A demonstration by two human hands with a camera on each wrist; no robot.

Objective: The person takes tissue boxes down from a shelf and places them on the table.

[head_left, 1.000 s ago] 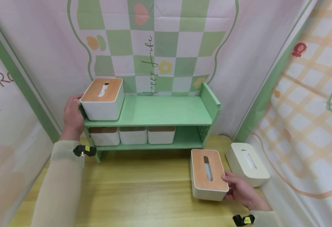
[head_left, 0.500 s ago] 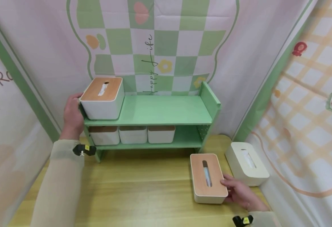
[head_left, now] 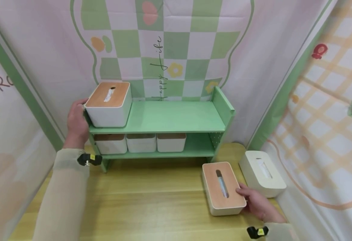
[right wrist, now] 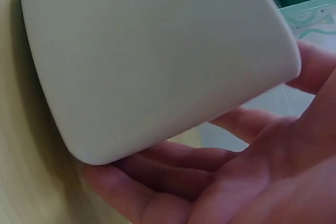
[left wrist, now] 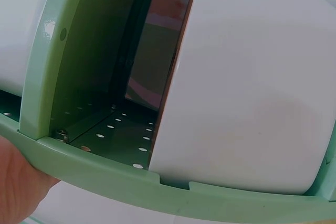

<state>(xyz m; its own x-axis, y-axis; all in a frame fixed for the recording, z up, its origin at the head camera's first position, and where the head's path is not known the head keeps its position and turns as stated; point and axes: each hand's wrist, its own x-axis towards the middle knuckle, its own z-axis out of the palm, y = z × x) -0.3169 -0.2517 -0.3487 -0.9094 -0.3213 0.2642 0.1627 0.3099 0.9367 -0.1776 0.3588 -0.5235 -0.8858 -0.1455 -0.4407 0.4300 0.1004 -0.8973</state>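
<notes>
My left hand [head_left: 77, 122] holds the left end of a green two-tier shelf [head_left: 176, 117]; its fingers are mostly hidden behind the side panel. Beside it, a tall white tissue box [head_left: 109, 115] with a wood-coloured lid stands on the top tier. My right hand [head_left: 258, 202] grips the right side of a low white tissue box [head_left: 222, 185], thumb at the lid's edge and fingers along the side. This box has a wood-coloured lid with a long slot and sits low over the table, in front of the shelf's right end. In the right wrist view its plain white wall [right wrist: 157, 61] shows above the fingers.
Three white boxes [head_left: 141, 143] stand side by side on the lower tier. An all-white tissue box [head_left: 261, 174] sits right of my right hand, against the printed curtain [head_left: 323, 134]. The wooden table [head_left: 146, 201] stretches in front of the shelf.
The tissue box in my right hand has come slightly toward me, then turned a little, its near end swinging right. My left hand stays on the shelf.
</notes>
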